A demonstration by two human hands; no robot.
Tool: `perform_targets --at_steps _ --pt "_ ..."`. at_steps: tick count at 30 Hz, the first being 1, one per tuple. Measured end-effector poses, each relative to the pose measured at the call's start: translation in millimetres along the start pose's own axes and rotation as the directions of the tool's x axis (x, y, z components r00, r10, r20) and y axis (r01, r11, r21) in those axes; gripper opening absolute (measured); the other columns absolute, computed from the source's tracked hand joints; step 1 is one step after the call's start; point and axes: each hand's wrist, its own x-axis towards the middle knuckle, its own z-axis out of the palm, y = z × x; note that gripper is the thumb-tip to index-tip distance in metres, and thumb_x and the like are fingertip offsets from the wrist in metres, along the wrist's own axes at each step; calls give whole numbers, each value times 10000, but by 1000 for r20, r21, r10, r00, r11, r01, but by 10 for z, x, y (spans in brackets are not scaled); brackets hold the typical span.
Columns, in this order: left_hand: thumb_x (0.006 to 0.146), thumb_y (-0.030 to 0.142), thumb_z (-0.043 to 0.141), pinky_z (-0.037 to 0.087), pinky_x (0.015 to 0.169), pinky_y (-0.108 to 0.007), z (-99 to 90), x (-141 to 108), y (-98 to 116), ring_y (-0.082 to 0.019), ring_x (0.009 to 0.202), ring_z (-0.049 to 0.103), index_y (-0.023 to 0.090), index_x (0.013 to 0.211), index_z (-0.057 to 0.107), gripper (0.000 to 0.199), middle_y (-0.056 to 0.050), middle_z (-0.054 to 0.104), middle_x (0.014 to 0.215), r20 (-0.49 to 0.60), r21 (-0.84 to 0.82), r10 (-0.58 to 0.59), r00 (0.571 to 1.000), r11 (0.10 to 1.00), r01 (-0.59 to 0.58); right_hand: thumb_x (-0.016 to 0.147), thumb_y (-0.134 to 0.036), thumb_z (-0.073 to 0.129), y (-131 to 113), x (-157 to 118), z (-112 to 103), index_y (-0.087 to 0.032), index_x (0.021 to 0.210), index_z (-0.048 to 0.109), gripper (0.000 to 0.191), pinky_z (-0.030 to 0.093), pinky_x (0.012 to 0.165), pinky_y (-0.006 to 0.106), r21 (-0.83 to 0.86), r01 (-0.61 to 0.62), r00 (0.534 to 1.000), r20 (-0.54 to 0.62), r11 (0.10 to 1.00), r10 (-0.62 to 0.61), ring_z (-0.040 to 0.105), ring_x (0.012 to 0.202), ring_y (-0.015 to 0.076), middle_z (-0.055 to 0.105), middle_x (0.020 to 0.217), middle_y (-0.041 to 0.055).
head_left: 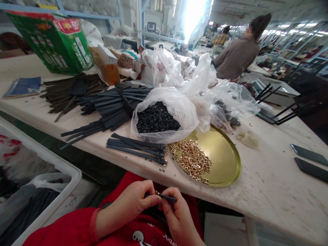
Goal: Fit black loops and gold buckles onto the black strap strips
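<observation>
Over my lap, in front of the table edge, my left hand (pixel 136 199) and my right hand (pixel 176 208) meet with fingers pinched. Between them runs a dark strap (pixel 167 198), gripped by both hands. A small gold-coloured buckle (pixel 157 192) shows on it between my fingertips. Just beyond lie several finished-looking dark straps (pixel 136 148) with buckles at their right ends. A round gold tray (pixel 225 159) holds a heap of gold buckles (pixel 193 159). Behind it an opened plastic bag (pixel 186 118) is full of small black loops (pixel 157 119).
Dark strap bundles (pixel 112 105) spread across the table's left, near a green box (pixel 55 44) and a blue booklet (pixel 23 86). Clear plastic bags (pixel 167 68) pile up behind. Two phones (pixel 310 154) lie at right. A white bin (pixel 74 177) stands lower left. Another person (pixel 236 55) sits beyond.
</observation>
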Motion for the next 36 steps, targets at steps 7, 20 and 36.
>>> perform_targets --at_steps 7,20,36 --pt "791 246 482 382 589 -212 -143 190 37 -144 656 542 191 991 550 218 15 599 749 19 -91 119 993 989 -117 894 -360 387 -169 519 -290 -191 800 536 243 404 599 252 -231 105 988 132 967 -76 527 667 146 573 724 13" --pt "821 367 434 308 456 -199 -462 626 -113 -107 487 405 167 865 513 220 62 456 559 -60 -319 -7 998 948 -13 802 -98 484 -357 2735 -598 -165 877 605 156 429 696 304 -894 136 970 32 426 -241 608 818 221 636 890 101" --pt "831 415 441 318 465 -204 -509 419 25 -101 465 404 171 796 528 261 63 451 525 -266 -281 39 963 953 -116 832 -325 487 -494 1949 -551 -170 727 511 189 435 574 251 -544 186 962 -69 818 -265 536 615 139 571 665 11"
